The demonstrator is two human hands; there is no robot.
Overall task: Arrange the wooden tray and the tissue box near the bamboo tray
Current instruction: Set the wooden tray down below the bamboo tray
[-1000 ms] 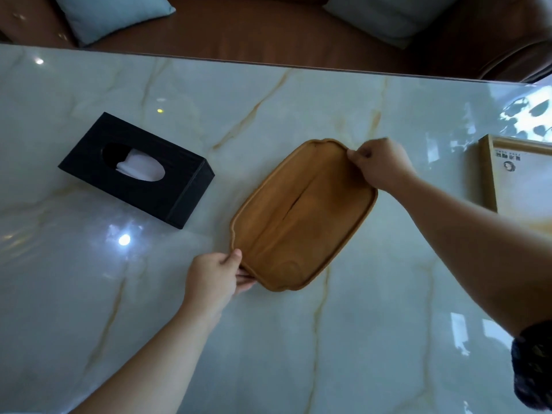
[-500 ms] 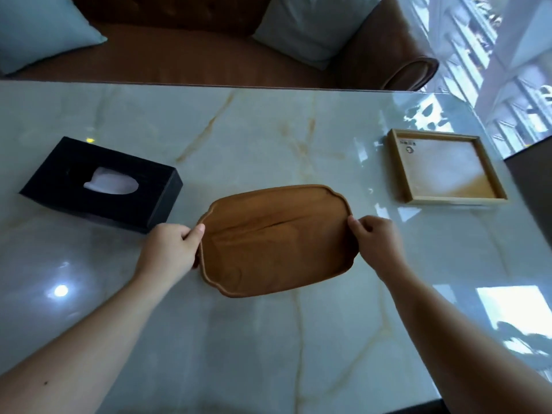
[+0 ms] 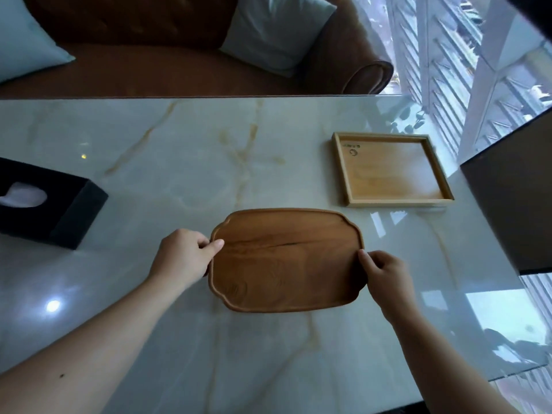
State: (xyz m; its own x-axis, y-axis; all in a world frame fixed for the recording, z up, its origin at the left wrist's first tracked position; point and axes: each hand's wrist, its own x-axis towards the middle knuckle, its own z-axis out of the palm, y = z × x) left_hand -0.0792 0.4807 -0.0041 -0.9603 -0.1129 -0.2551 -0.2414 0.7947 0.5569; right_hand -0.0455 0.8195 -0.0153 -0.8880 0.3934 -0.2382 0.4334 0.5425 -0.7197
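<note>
A brown wooden tray [image 3: 286, 259] with scalloped corners lies lengthwise on the marble table. My left hand [image 3: 185, 255] grips its left end and my right hand [image 3: 385, 271] grips its right end. A pale rectangular bamboo tray [image 3: 391, 170] sits just beyond the wooden tray's right corner, a small gap apart. The black tissue box [image 3: 50, 201], with a white tissue showing in its slot, stands at the far left and is partly cut off by the frame.
The marble table [image 3: 194, 162] stretches between the tissue box and the trays. A brown sofa [image 3: 185, 55] with pale cushions runs along its far edge. A dark panel [image 3: 513, 210] stands at the table's right end.
Both hands have carried the wooden tray to the right, away from the tissue box and close to the bamboo tray. It has turned from diagonal to lengthwise.
</note>
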